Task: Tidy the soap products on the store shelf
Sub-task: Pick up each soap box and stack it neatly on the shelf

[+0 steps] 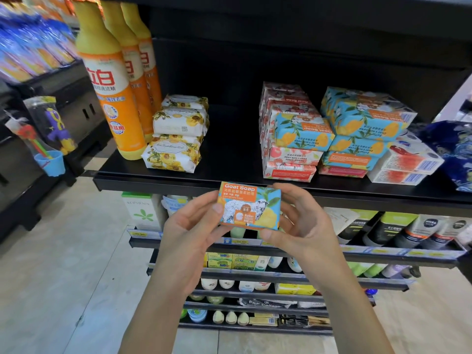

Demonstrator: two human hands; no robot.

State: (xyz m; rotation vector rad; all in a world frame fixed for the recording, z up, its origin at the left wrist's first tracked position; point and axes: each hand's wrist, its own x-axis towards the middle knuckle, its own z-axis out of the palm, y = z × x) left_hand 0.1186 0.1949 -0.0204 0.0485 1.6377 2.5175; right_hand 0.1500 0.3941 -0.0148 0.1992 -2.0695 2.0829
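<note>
A blue and orange Goat Soap box (249, 206) is held upright in front of the black shelf's front edge (163, 183). My left hand (190, 227) grips its left side with thumb on the front. My right hand (301, 221) grips its right side, thumb under the lower right corner. On the shelf behind stand stacks of red-patterned soap boxes (286, 103), matching blue Goat Soap boxes (365, 116) lying at odd angles, and white and red soap boxes (408, 162). Three floral-wrapped soaps (178, 134) are stacked at the left.
Tall orange detergent bottles (109, 80) stand at the shelf's left end. A dark blue patterned package (454, 149) sits at the far right. Lower shelves (281, 251) carry tubes, bottles and small boxes. Toys (48, 131) hang on a rack to the left, above a tiled floor.
</note>
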